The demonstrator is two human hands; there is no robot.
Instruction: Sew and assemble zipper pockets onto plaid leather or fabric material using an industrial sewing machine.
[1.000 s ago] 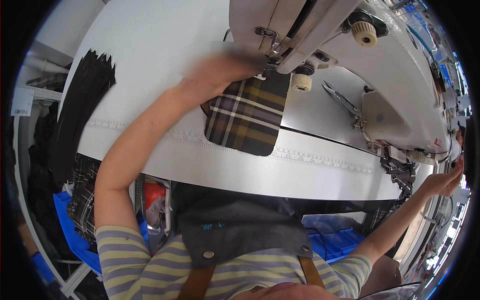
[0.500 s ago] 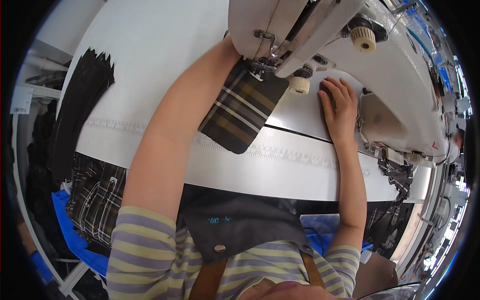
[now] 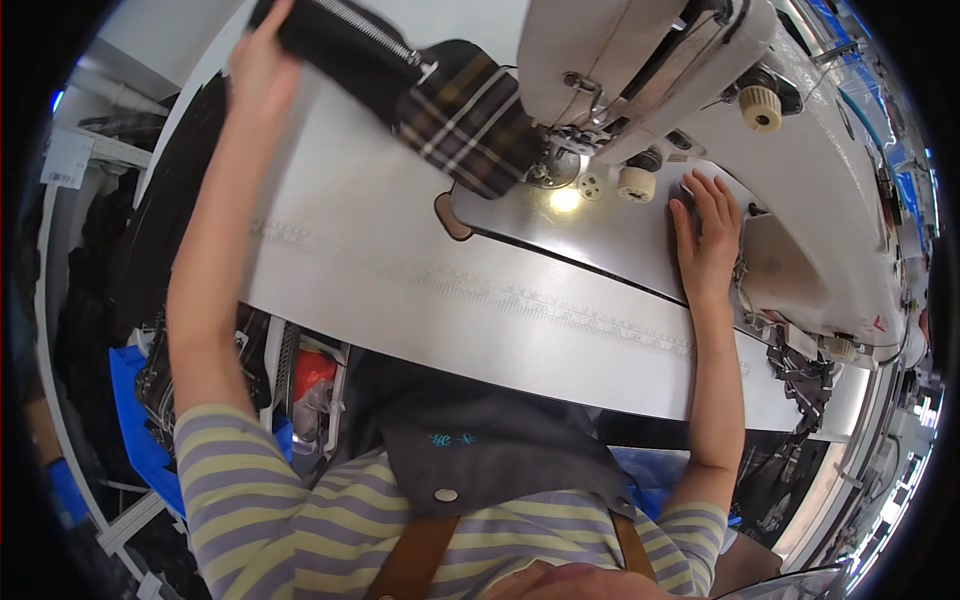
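Observation:
My left hand [image 3: 265,65], somewhat blurred, is closed on the black end of a dark plaid fabric piece [image 3: 470,112] at the far left of the white table. A silver zipper [image 3: 372,36] runs along the piece. Its plaid end lies just left of the needle area [image 3: 568,142] of a white sewing machine [image 3: 800,175]. On the metal machine bed, right of the needle, rests my right hand [image 3: 712,235], fingers stretched out and thumb apart, holding nothing.
A printed ruler scale [image 3: 520,297] crosses the table's near part. Black fabric [image 3: 170,220] lies along the left edge, above a blue bin [image 3: 140,430]. An open drawer holds a red item [image 3: 314,374]. Plaid scraps [image 3: 803,378] hang at the right.
My left hand has swung out from behind the machine head to the far left, pulling the plaid piece away from the needle. The view has shifted slightly; my right hand keeps its place on the bed.

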